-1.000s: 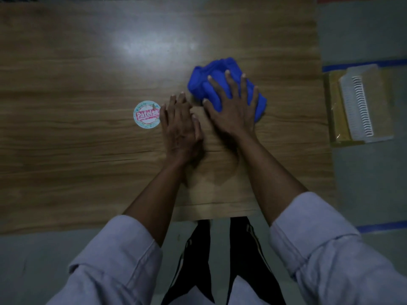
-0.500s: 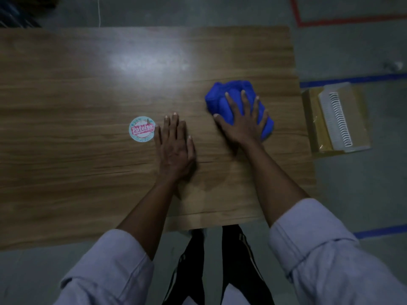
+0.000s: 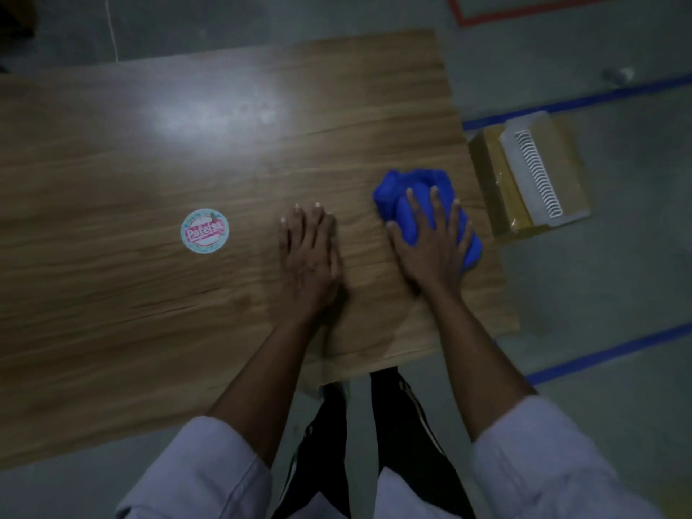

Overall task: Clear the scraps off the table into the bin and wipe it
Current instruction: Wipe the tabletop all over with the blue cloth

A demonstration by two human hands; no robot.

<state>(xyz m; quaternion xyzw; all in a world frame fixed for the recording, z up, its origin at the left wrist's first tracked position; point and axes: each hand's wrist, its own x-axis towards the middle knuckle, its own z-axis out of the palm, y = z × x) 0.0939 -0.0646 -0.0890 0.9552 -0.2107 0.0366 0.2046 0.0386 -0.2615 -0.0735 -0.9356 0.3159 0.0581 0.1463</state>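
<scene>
A crumpled blue cloth point(image 3: 404, 189) lies near the right edge of the wooden table point(image 3: 149, 294). My right hand point(image 3: 434, 245) presses flat on top of it with fingers spread. My left hand point(image 3: 310, 249) rests palm down on the bare wood, a hand's width to the left of the cloth. A round white sticker with pink lettering point(image 3: 204, 230) lies on the table further left. On the floor just past the table's right edge stands a brown cardboard box point(image 3: 561, 151), the bin, with a white ribbed plastic piece point(image 3: 531, 170) in it.
Blue tape lines point(image 3: 599, 350) and a red tape line point(image 3: 524, 11) mark the grey floor to the right. My dark trousers point(image 3: 374, 425) show below the table's near edge. A small pale object point(image 3: 618, 73) lies on the floor at far right.
My right hand has slid the blue cloth to the right, toward the table's edge. The left hand has stayed flat on the wood and the two hands are now further apart.
</scene>
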